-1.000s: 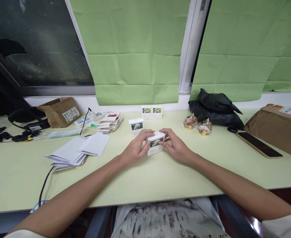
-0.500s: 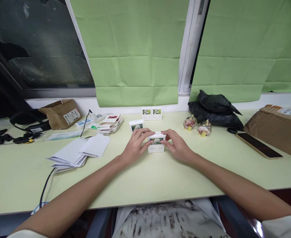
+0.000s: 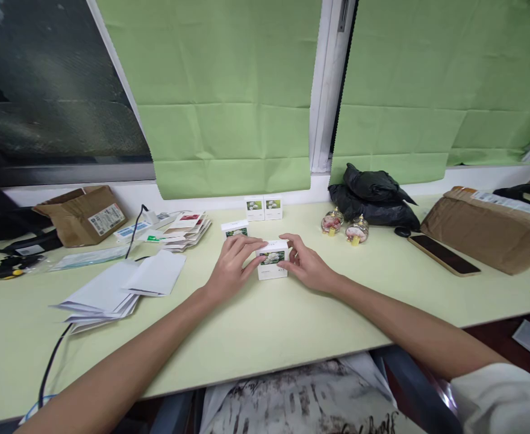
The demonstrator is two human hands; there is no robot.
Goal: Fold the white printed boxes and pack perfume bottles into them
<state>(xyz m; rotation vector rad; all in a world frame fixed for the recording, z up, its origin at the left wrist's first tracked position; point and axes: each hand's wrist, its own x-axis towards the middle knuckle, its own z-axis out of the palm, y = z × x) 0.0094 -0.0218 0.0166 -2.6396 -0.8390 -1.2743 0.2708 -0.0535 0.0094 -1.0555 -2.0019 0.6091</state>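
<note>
A small white box (image 3: 272,272) with a photo of white flowers on its front stands upright on the table. My left hand (image 3: 234,264) grips its left side, thumb on the front and fingers over the top edge. On the opposite side, my right hand (image 3: 308,265) curls around the box's right edge, its thumb touching the front. Just behind my left hand stands a similar white box (image 3: 235,228), partly hidden by the fingers. Farther back, two white boxes with green pictures, a left one (image 3: 255,208) and a right one (image 3: 273,208), stand side by side near the wall.
Folded white sheets (image 3: 105,289) and a stack of cards (image 3: 187,231) lie left. An opened cardboard box (image 3: 82,214) is behind them. Rightward are two ornate glass bottles, one (image 3: 332,221) beside another (image 3: 358,231), black plastic bags (image 3: 376,196), a phone (image 3: 444,255) and a brown parcel (image 3: 486,229).
The view has turned slightly right, shifting everything leftward. My right fingers have loosened and lifted a little at the box's top right corner. The box stays upright between my hands.
</note>
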